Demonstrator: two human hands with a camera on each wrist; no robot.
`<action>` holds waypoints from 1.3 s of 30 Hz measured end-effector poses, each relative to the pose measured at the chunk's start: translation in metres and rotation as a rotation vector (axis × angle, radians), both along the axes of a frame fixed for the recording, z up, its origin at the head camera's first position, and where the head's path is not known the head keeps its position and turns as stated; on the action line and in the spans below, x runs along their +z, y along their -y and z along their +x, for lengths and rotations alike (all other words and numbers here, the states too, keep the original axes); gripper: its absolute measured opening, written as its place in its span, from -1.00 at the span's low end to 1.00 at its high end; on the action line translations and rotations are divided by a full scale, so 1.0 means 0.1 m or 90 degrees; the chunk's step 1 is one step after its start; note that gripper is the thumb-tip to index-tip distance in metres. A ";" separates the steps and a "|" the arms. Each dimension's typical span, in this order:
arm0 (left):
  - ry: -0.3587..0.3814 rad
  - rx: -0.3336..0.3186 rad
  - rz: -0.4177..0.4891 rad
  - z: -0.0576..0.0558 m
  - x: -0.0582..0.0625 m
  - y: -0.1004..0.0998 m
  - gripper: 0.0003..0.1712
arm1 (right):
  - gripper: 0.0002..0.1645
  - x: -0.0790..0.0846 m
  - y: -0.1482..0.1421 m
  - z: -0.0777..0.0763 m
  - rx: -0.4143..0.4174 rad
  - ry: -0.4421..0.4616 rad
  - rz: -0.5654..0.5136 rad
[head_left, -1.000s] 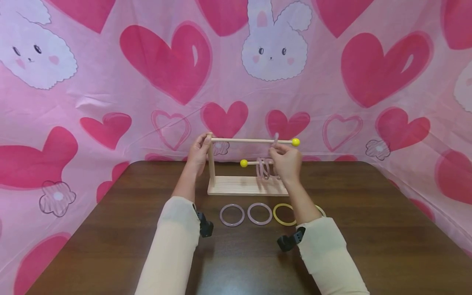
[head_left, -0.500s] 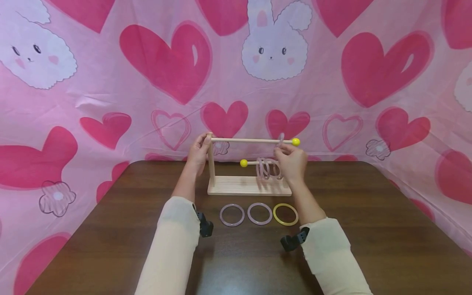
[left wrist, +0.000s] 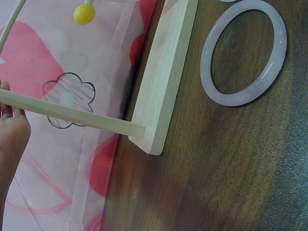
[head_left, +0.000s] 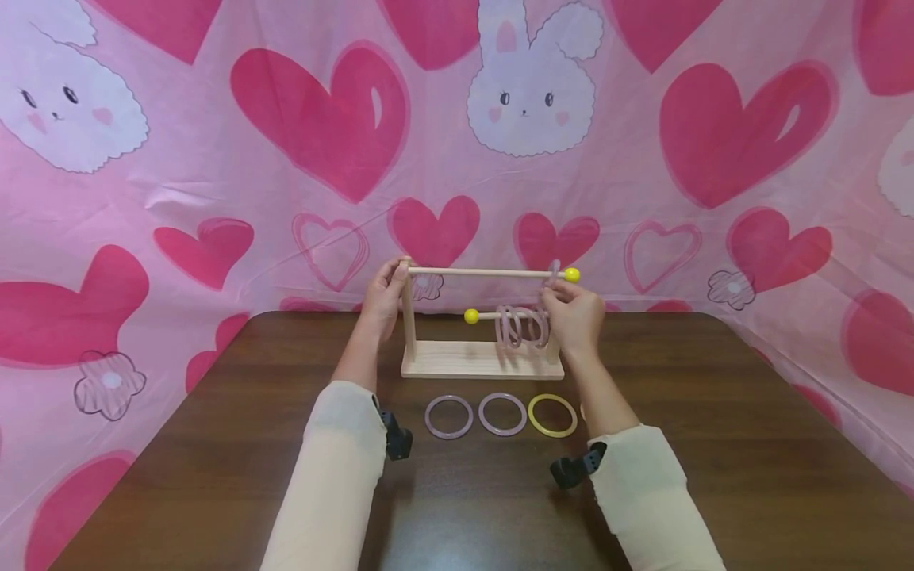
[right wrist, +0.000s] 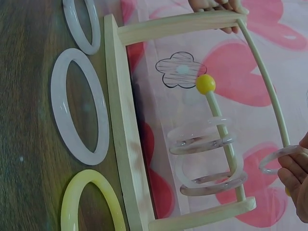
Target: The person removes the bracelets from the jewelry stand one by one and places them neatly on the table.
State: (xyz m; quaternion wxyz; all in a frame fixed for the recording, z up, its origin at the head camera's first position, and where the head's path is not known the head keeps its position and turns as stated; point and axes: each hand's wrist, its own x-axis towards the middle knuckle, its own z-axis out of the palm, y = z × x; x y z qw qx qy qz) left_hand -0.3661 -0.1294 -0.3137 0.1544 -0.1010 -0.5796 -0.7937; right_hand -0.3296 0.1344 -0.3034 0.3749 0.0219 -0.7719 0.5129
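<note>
A wooden stand (head_left: 457, 361) has an upper rod (head_left: 478, 272) and a shorter lower rod (head_left: 487, 316), each ending in a yellow ball. My left hand (head_left: 384, 292) grips the top of the left post (left wrist: 72, 115). With thumb and fingers, my right hand (head_left: 575, 314) pinches a pale purple bangle (right wrist: 272, 155), which is around the upper rod close to the ball (head_left: 572, 275). That ball is mostly hidden by the fingers in the right wrist view. Several similar bangles (right wrist: 211, 189) hang on the lower rod, beneath the right hand.
In front of the stand, two pale purple bangles (head_left: 449, 435) and a yellow bangle (head_left: 553, 434) lie in a row on the dark wooden table (head_left: 471, 507). A sliver of another shows beside my right forearm. Behind the table hangs a pink heart-patterned cloth (head_left: 428, 143).
My right hand has moved right along the upper rod, bringing the pinched bangle nearer the yellow ball. The left hand has stayed on the post.
</note>
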 end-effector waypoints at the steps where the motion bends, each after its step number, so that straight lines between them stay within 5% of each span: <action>1: 0.001 0.001 -0.001 0.00 0.00 0.00 -0.86 | -0.82 0.00 -0.01 0.00 -0.003 0.000 0.000; 39: -0.002 -0.005 -0.007 0.01 0.01 0.00 -0.89 | -0.81 -0.05 -0.30 0.00 -0.041 -0.014 0.007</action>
